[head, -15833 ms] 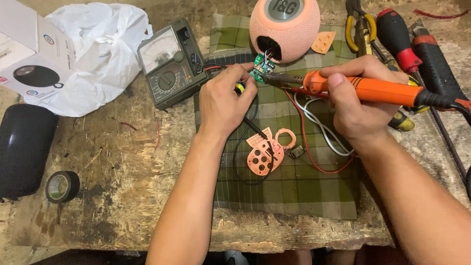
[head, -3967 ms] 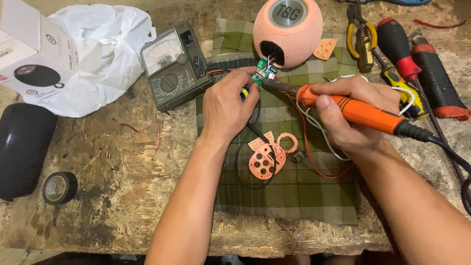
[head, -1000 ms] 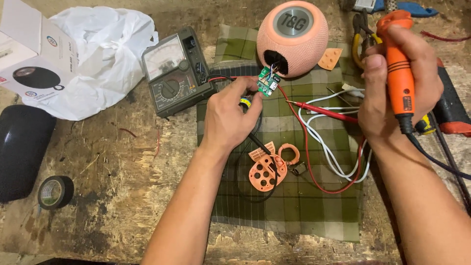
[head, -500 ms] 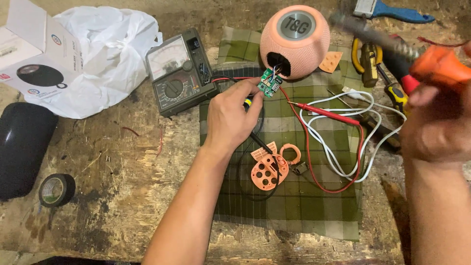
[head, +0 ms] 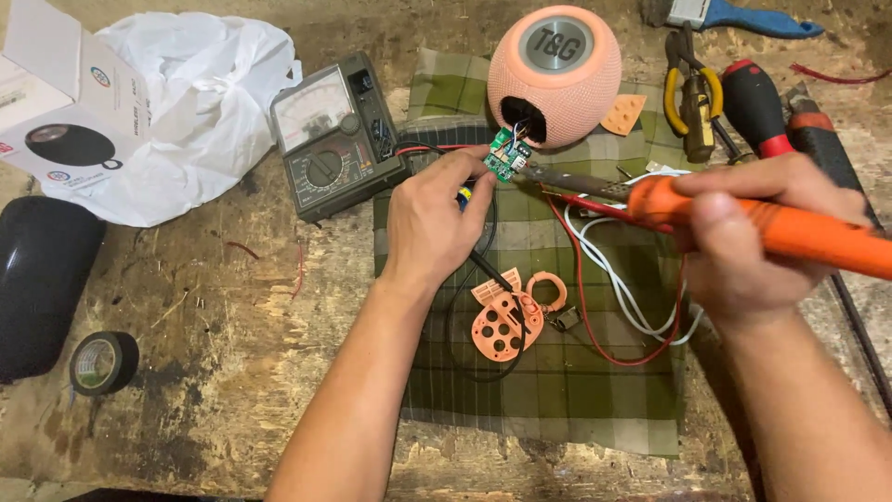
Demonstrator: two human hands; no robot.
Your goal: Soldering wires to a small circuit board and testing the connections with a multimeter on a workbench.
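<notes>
Soldering work fills the head view, the only view there is: the left hand (head: 429,218) pinches a small green circuit board (head: 506,158) between thumb and fingertips, holding it just in front of the dark opening of a round peach-coloured speaker (head: 555,70), to which thin wires tie it. The right hand (head: 743,237) is closed in a full grip around the orange handle of a soldering iron (head: 771,228), whose dark metal tip (head: 544,177) lies at the lower right edge of the board, touching or nearly so; the exact contact cannot be made out. Both hands work above a green checked cloth (head: 557,390) spread on the worn wooden tabletop (head: 223,372). On the cloth lie peach plastic cover pieces (head: 506,316), with a red wire (head: 595,307) and a white wire (head: 623,288) looping beside them. An analogue multimeter (head: 330,135) sits at the cloth's upper left corner, and a roll of black tape (head: 104,363) lies well apart to the left, near a black speaker (head: 42,279). Pliers and screwdrivers (head: 725,98) lie beyond the iron. Judging by this, the step in hand is heating a joint on the board. The next move seems to call for a steady left-hand pinch and a light, brief press of the tip, kept clear of the thin wires and the fingertips just beside it.
</notes>
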